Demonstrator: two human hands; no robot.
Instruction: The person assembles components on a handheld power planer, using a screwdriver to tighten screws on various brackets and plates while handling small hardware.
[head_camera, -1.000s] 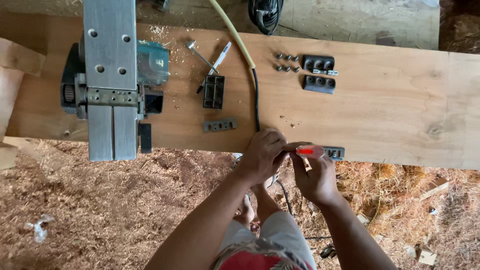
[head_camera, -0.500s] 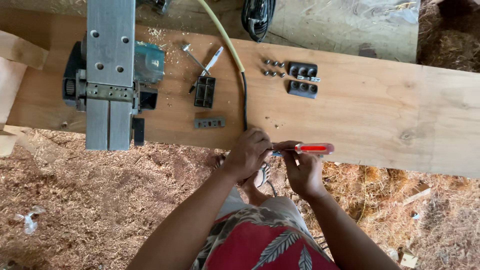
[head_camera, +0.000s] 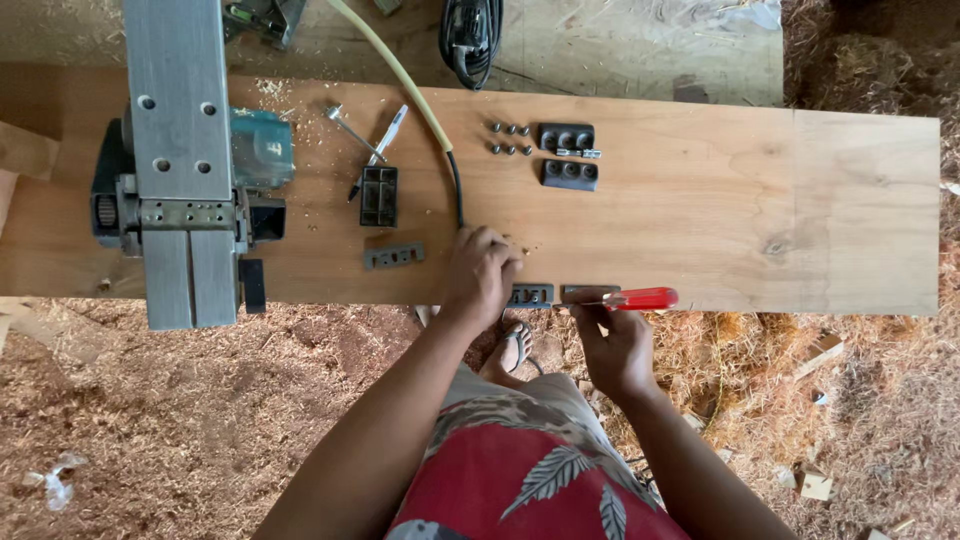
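1. At the far left of the wooden table (head_camera: 700, 230) lies a grey metal power tool (head_camera: 180, 180) with a teal motor housing, wood dust scattered about it.
2. To its right sit a black rectangular tray part (head_camera: 379, 195), a small grey plastic strip (head_camera: 393, 256) near the table's front edge, and two slim metal tools (head_camera: 365, 135) crossed above the tray.
3. A pale yellow hose (head_camera: 395, 65) curves down from the top edge and joins a black cable (head_camera: 458, 190) that runs straight to the left hand.
4. The left hand (head_camera: 482, 275) rests on the front edge of the table with its grip curled shut over the cable's end; what exactly lies under the fingers is hidden, so it may also be pressing a part.
5. Just right of that hand, touching its fingertips, lies a small grey terminal block (head_camera: 531, 295) on the table edge.
6. Further back on the table are six small screws (head_camera: 509, 138) in two rows, and beside them two dark plastic plug pieces (head_camera: 568, 155).
7. The right hand (head_camera: 615, 345) is below the table edge, its grip closed round a red-handled screwdriver (head_camera: 640, 298).
8. The screwdriver lies level along the edge, its shaft pointing left toward the terminal block, its red handle jutting right of the fingers.
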